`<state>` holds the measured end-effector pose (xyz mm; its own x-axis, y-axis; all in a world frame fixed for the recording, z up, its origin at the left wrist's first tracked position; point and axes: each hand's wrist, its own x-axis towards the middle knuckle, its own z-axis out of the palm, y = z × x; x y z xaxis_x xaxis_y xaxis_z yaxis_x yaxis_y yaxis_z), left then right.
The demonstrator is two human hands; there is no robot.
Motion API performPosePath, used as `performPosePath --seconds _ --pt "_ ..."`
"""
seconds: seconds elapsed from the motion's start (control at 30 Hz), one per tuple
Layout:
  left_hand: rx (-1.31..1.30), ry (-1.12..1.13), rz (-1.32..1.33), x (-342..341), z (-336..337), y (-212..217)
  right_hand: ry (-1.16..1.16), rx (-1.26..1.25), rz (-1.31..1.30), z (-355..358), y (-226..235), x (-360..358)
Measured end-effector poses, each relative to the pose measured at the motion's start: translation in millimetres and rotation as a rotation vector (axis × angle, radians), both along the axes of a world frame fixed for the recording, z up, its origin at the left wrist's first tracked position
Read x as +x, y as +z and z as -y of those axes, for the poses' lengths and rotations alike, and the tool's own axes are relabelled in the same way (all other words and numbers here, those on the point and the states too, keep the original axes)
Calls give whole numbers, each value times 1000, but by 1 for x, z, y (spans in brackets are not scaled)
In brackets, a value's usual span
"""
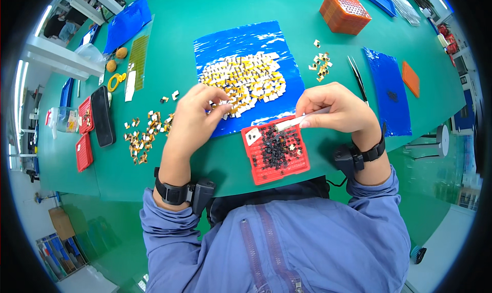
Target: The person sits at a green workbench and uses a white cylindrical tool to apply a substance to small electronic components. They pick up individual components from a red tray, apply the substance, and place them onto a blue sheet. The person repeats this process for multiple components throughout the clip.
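Observation:
My right hand [335, 108] is closed around a slim white pen-like tool [291, 123], whose tip is over the upper part of a red tray [256, 177]. Many small black parts [277, 152] lie heaped in that tray, with a few whitish pieces among them. My left hand [197, 113] is at the lower left edge of a blue sheet [287, 42]; its fingers are curved, thumb and forefinger apart, with nothing visible between them. Small white and yellow pieces [246, 80] cover the sheet's middle in a dense layer.
Loose gold-and-white pieces [146, 136] lie left of my left hand, others [321, 66] at the right. Black tweezers [359, 80] lie beside a second blue sheet [387, 88]. Stacked orange trays [346, 13] stand far right. A black case [103, 116] and yellow scissors [116, 82] are leftward.

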<state>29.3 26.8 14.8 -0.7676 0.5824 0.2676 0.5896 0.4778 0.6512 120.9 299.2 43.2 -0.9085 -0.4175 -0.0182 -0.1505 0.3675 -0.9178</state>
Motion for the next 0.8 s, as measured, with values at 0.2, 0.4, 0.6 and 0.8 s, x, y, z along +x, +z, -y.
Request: performPosePath --seconds 0.2,0.4,0.6,0.8 --pt "-240 337 -107 -21 62 7 -20 -38 41 -1 -3 1" --pt "-424 424 272 -24 78 15 -10 -63 23 0 -3 2" --pt "-361 374 333 -26 78 11 -9 -54 10 -1 -2 2" --pt "-308 357 355 -19 77 18 -15 -33 0 -3 -3 2"
